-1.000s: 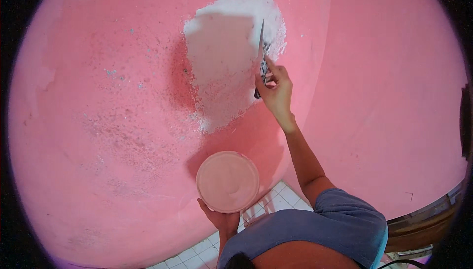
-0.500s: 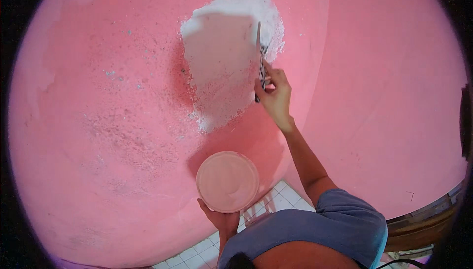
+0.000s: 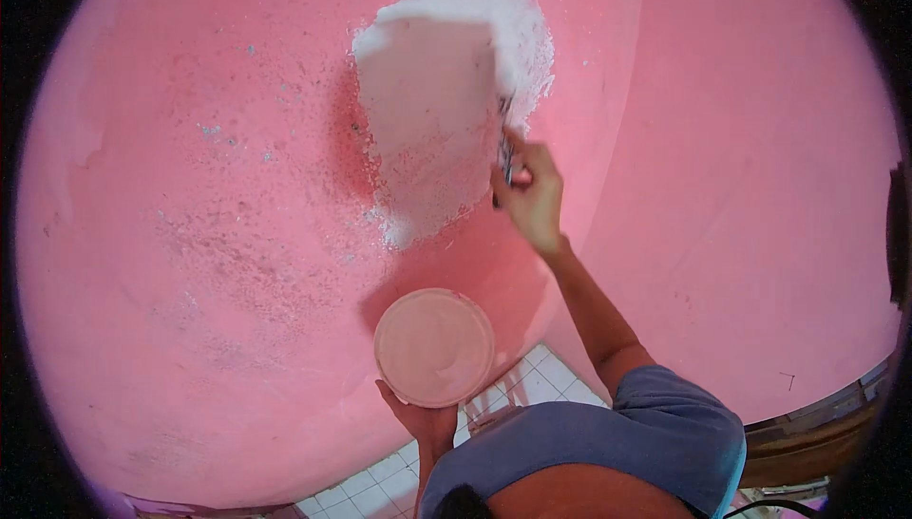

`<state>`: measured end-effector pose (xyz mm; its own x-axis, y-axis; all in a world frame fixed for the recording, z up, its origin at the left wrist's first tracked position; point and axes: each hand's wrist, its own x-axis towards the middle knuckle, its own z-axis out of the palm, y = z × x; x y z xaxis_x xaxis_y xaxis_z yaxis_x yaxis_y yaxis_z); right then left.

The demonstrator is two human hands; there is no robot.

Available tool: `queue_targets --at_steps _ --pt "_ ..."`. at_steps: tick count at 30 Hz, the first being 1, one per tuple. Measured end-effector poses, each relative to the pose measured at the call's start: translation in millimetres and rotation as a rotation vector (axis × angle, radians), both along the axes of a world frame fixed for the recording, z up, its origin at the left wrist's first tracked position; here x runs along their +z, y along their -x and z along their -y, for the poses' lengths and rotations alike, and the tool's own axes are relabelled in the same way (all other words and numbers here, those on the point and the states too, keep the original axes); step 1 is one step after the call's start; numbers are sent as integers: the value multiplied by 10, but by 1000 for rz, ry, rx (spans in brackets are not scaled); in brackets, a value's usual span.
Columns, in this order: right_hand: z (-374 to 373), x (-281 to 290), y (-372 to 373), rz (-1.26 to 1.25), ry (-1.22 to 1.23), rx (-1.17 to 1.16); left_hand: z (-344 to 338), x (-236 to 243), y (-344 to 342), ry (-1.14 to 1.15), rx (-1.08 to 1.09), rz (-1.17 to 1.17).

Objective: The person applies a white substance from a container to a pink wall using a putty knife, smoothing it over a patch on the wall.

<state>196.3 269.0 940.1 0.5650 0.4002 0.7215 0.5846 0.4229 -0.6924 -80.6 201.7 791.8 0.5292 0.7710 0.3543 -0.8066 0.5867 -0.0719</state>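
Note:
My right hand (image 3: 536,201) is closed around the dark-and-pale patterned handle of a putty knife (image 3: 506,139), slightly smeared by motion. Its blade is edge-on and hard to make out against the right part of a whitish putty patch (image 3: 427,92) on the pink wall (image 3: 247,348). Below the patch, my left hand (image 3: 426,424) grips a round, shallow-looking container (image 3: 435,348) from underneath. Pale, smooth paste seems to cover its top. The left fingers are mostly hidden beneath it.
Left of the patch, the wall surface is rough, with grey pits and flaked spots (image 3: 228,253). A wall corner runs down right of my right hand. White floor tiles (image 3: 380,486) lie below, and brown wooden-looking boards (image 3: 807,452) show at the lower right.
The putty knife has slid slightly down the patch with my right hand, and its blade shows less distinctly. The container in my left hand has hardly shifted.

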Motion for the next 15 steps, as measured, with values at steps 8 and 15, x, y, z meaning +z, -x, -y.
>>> queue_targets --at_steps 8,15 --pt "-221 -721 97 222 104 7 78 215 -88 160 259 -604" --pt "63 -393 68 129 112 -5 58 306 -50 285 327 -781"
